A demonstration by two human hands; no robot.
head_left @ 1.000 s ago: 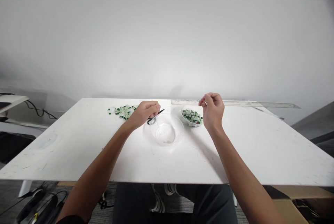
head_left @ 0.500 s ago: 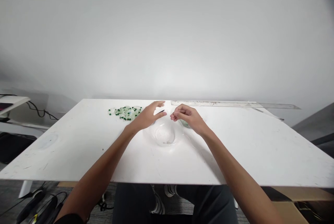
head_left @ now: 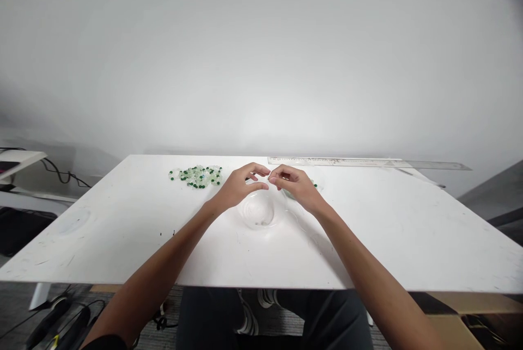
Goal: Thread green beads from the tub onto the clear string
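Note:
Above a clear round bowl (head_left: 258, 226), my two hands are raised close together. My left hand (head_left: 241, 184) has its thumb and fingers curved apart, holding nothing I can see. My right hand (head_left: 296, 184) is pinched, thumb against fingertips, and whatever sits in the pinch is too small to make out. A thin pale thread (head_left: 303, 228) trails over the table below that hand. Partly hidden behind the right hand is a clear dish with green beads (head_left: 315, 184). Green and clear beads (head_left: 200, 177) lie in a loose pile left of my left hand.
A long clear ruler (head_left: 347, 163) lies along the back edge of the white table (head_left: 408, 230). A thin stick-like thing (head_left: 420, 178) rests at the right rear. A clear round lid or dish (head_left: 75, 220) lies at the far left. The wall stands close behind.
My left hand has moved right, closer to my right hand, its fingers still apart. My right hand has barely shifted and stays pinched. The bowl and bead pile have not moved.

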